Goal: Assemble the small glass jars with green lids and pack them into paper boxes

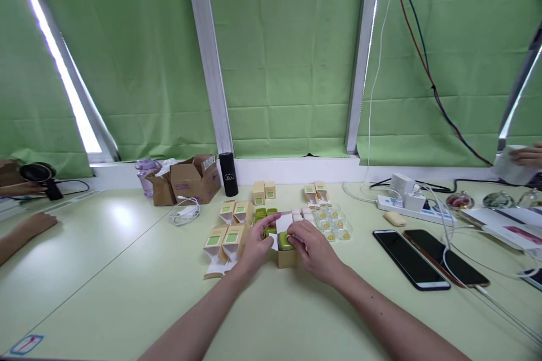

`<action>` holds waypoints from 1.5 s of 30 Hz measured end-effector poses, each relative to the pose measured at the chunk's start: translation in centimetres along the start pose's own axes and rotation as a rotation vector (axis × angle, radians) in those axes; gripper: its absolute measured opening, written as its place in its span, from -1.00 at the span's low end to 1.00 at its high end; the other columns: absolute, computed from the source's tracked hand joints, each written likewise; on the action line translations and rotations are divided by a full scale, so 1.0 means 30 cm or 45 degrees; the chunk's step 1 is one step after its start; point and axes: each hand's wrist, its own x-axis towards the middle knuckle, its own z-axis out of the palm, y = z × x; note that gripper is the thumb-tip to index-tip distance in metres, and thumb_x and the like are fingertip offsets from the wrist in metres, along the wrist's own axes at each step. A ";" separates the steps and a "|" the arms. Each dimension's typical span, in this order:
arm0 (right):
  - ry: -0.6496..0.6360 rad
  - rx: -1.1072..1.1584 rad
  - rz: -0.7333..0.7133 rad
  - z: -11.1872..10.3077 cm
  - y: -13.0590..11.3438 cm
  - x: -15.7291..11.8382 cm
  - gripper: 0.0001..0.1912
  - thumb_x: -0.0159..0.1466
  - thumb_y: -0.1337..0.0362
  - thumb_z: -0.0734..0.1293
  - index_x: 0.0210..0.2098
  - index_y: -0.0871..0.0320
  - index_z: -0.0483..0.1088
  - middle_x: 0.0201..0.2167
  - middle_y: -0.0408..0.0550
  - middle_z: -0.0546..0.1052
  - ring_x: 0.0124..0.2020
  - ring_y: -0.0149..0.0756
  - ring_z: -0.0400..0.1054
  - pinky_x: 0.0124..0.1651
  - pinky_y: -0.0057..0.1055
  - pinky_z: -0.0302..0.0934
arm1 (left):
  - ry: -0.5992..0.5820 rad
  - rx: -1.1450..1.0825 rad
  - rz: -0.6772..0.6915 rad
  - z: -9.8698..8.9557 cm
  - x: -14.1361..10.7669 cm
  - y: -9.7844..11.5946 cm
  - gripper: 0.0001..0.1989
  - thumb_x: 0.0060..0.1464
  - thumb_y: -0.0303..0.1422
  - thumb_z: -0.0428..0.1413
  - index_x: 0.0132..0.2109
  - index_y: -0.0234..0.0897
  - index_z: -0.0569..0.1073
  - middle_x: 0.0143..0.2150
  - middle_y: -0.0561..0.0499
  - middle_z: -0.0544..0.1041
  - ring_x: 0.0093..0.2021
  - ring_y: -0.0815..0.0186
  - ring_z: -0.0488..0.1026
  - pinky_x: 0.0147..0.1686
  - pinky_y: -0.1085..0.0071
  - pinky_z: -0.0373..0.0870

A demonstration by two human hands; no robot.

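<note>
In front of me stands a small tan box (287,259) with its white-lined flaps raised. A green square tin (285,241) sits at its mouth. My right hand (315,251) pinches the tin's right side between thumb and fingers. On the left, my left hand (256,245) is beside the box's flap, its thumb and forefinger apart. Several green tins (259,213) are just behind that hand, partly hidden by it. Beyond the box are small pale pink-white pieces (301,214), and clear rounded containers with yellow bits (334,221) lie to their right.
Several open tan boxes (224,242) stand left; more small boxes (263,192) stand behind. Phones (409,259), white cables and a power strip (417,211) lie right. A cardboard carton (195,179) and black tumbler (228,175) line the back. Other people's arms (29,231) show at the sides.
</note>
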 end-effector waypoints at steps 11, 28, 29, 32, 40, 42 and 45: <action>0.084 0.151 0.170 0.033 0.026 0.000 -0.83 0.39 0.43 0.32 -0.27 0.07 0.51 -0.08 0.02 0.49 -0.08 -0.13 0.47 -0.01 -0.19 0.38 | -0.017 -0.007 -0.013 0.001 -0.003 0.003 -0.24 -0.20 -0.52 0.09 0.24 -0.28 0.58 0.14 -0.16 0.61 0.20 0.03 0.46 0.18 0.18 0.43; 0.064 0.132 0.193 0.036 0.033 0.009 -0.74 0.32 0.49 0.35 -0.34 0.07 0.64 -0.13 0.03 0.50 -0.10 -0.13 0.45 -0.03 -0.15 0.44 | -0.032 -0.009 -0.032 0.004 -0.008 0.017 -0.24 -0.17 -0.50 0.09 0.26 -0.31 0.56 0.14 -0.19 0.59 0.21 0.01 0.46 0.11 0.20 0.47; 0.064 0.130 0.190 0.037 0.034 0.010 -0.74 0.32 0.49 0.35 -0.35 0.07 0.64 -0.13 0.03 0.49 -0.10 -0.12 0.45 -0.04 -0.15 0.44 | -0.033 -0.012 -0.029 0.004 -0.009 0.018 -0.25 -0.17 -0.50 0.09 0.26 -0.30 0.56 0.14 -0.19 0.59 0.21 0.01 0.47 0.11 0.21 0.48; 0.067 0.129 0.185 0.037 0.034 0.010 -0.72 0.32 0.50 0.34 -0.36 0.07 0.64 -0.14 0.02 0.49 -0.11 -0.14 0.45 -0.05 -0.17 0.45 | -0.022 -0.010 -0.026 0.004 -0.008 0.018 -0.26 -0.18 -0.49 0.09 0.24 -0.31 0.57 0.12 -0.19 0.59 0.19 0.01 0.47 0.13 0.19 0.46; 0.121 0.211 0.178 0.038 0.032 0.002 -0.75 0.38 0.45 0.28 -0.22 0.08 0.60 -0.10 0.05 0.51 -0.11 -0.13 0.47 -0.03 -0.15 0.43 | -0.024 -0.007 -0.005 -0.001 -0.005 0.008 -0.27 -0.17 -0.49 0.10 0.24 -0.28 0.58 0.14 -0.17 0.61 0.20 0.00 0.46 0.20 0.12 0.42; 0.177 0.249 0.189 0.034 0.036 0.001 -0.74 0.42 0.41 0.24 -0.13 0.08 0.58 -0.08 0.06 0.53 -0.10 -0.12 0.47 -0.01 -0.13 0.43 | -0.015 -0.014 -0.001 -0.002 -0.005 0.009 -0.28 -0.17 -0.48 0.11 0.23 -0.29 0.59 0.15 -0.18 0.61 0.20 0.01 0.46 0.21 0.12 0.42; 0.258 0.325 0.243 0.029 0.047 0.002 -0.75 0.47 0.32 0.20 -0.09 0.07 0.54 -0.08 0.08 0.54 -0.10 -0.10 0.47 -0.11 -0.17 0.46 | -0.016 -0.042 -0.015 -0.001 -0.005 0.013 -0.29 -0.16 -0.47 0.11 0.23 -0.31 0.58 0.16 -0.19 0.61 0.21 0.00 0.47 0.20 0.13 0.43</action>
